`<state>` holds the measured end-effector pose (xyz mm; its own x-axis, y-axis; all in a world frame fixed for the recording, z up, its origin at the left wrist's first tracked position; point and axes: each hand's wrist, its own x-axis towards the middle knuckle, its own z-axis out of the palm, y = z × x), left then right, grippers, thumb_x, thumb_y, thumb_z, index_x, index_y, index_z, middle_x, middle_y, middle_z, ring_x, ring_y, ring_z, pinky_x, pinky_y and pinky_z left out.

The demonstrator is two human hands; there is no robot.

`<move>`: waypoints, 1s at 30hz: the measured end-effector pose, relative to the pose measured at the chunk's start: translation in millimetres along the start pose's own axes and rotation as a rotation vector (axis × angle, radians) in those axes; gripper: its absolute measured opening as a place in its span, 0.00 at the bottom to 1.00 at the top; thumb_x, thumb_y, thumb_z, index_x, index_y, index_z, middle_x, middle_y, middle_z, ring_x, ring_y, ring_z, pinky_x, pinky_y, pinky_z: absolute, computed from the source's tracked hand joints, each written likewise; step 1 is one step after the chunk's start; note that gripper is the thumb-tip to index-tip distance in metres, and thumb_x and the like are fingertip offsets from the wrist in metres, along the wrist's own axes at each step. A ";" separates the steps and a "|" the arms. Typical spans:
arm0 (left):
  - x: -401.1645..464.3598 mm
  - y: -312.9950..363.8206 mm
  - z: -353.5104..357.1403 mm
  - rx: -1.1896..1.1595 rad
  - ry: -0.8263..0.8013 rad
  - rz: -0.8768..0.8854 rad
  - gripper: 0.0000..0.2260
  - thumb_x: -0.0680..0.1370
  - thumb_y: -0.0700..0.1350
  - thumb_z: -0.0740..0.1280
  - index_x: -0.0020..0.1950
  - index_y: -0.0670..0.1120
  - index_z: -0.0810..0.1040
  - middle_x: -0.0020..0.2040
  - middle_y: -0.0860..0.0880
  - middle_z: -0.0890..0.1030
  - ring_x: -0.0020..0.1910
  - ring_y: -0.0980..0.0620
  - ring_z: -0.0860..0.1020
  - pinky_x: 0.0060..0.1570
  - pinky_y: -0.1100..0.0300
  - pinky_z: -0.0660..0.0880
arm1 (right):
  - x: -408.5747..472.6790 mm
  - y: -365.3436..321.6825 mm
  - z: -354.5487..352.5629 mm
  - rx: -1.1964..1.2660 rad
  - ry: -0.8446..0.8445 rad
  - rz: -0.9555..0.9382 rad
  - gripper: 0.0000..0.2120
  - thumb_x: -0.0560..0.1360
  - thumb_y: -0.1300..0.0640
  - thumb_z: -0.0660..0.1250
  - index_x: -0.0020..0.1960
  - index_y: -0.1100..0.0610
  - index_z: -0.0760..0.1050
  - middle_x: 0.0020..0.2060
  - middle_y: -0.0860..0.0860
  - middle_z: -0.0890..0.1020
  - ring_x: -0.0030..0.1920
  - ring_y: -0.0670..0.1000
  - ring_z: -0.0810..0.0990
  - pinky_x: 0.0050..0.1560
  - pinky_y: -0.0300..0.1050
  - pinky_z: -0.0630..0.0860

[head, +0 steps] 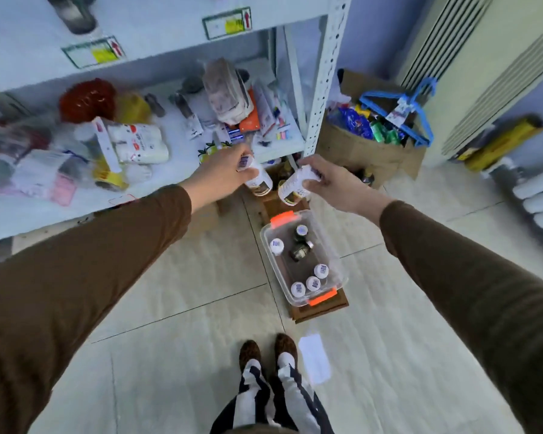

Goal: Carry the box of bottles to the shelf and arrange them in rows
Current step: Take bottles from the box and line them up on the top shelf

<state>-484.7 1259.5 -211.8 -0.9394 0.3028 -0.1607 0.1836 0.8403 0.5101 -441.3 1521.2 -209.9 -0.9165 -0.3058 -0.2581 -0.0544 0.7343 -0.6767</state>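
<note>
A clear plastic box (337,269) with orange latches stands on a brown stool on the floor, holding several white-capped bottles (313,283) and a dark jar. My left hand (223,173) grips a white bottle (261,182) by its cap end, just off the front edge of the white shelf (176,158). My right hand (329,180) holds a second white bottle (292,191), tilted, above the far end of the box. Both bottles hang close together in front of the shelf's right corner post.
The shelf is crowded with packets, rolls, a red mesh item and a yellow tape roll. A cardboard box (370,151) with blue hangers stands right of the post. A radiator runs along the right wall. My feet (268,352) stand on tiles beside a white paper.
</note>
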 end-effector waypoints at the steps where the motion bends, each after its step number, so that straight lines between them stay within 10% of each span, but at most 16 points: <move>1: -7.1 2.9 -23.0 0.013 0.033 -0.004 0.13 0.77 0.56 0.66 0.56 0.52 0.70 0.49 0.51 0.75 0.44 0.49 0.73 0.39 0.55 0.63 | 2.3 -20.8 -11.4 -0.014 0.032 -0.021 0.19 0.80 0.52 0.62 0.70 0.50 0.65 0.54 0.55 0.77 0.50 0.56 0.78 0.50 0.47 0.72; 5: -38.8 5.8 -103.0 0.059 0.150 0.001 0.11 0.78 0.56 0.66 0.54 0.52 0.69 0.47 0.50 0.74 0.43 0.49 0.72 0.35 0.55 0.60 | 17.2 -98.4 -44.5 -0.067 0.128 -0.132 0.22 0.78 0.47 0.64 0.68 0.53 0.64 0.63 0.57 0.77 0.57 0.57 0.79 0.52 0.46 0.72; 19: -134.6 -121.3 -295.4 0.001 0.421 -0.035 0.16 0.79 0.55 0.64 0.64 0.50 0.74 0.59 0.49 0.79 0.51 0.50 0.76 0.47 0.56 0.70 | 107.2 -342.0 -3.6 -0.024 0.231 -0.410 0.13 0.72 0.43 0.71 0.50 0.48 0.72 0.28 0.40 0.74 0.28 0.36 0.72 0.30 0.33 0.64; 30: -162.0 -258.1 -428.3 -0.028 0.529 -0.007 0.16 0.78 0.58 0.66 0.61 0.51 0.75 0.52 0.54 0.78 0.44 0.54 0.77 0.38 0.63 0.69 | 186.5 -496.3 56.0 0.109 0.335 -0.387 0.13 0.71 0.43 0.71 0.49 0.48 0.74 0.34 0.44 0.79 0.29 0.42 0.73 0.35 0.42 0.69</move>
<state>-503.9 801.0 44.5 -0.9595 0.0227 0.2808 0.1759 0.8268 0.5342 -563.0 1065.8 39.1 -0.9150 -0.3183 0.2480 -0.3891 0.5329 -0.7514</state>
